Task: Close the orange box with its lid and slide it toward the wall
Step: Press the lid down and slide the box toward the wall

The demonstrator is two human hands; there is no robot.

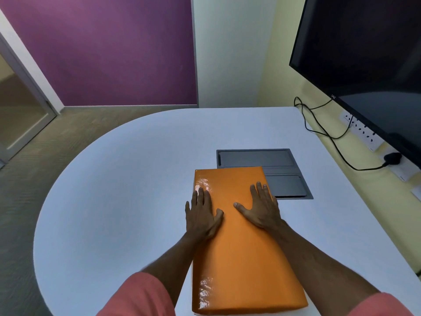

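Note:
A long orange box (pixel 237 242) lies on the white table (pixel 127 179), its glossy lid covering the top, its far end overlapping a grey panel. My left hand (pixel 201 213) rests flat along the lid's left edge, fingers together and pointing away from me. My right hand (pixel 259 208) lies flat on the lid near its right edge, thumb spread toward the middle. Both palms press on the lid; neither hand grips anything.
A dark grey recessed panel (pixel 282 176) is set into the table beyond the box. A black monitor (pixel 364 65) hangs on the yellow wall at right, with black cables (pixel 328 135) and wall sockets (pixel 362 131) below it. The table's curved edge runs at left.

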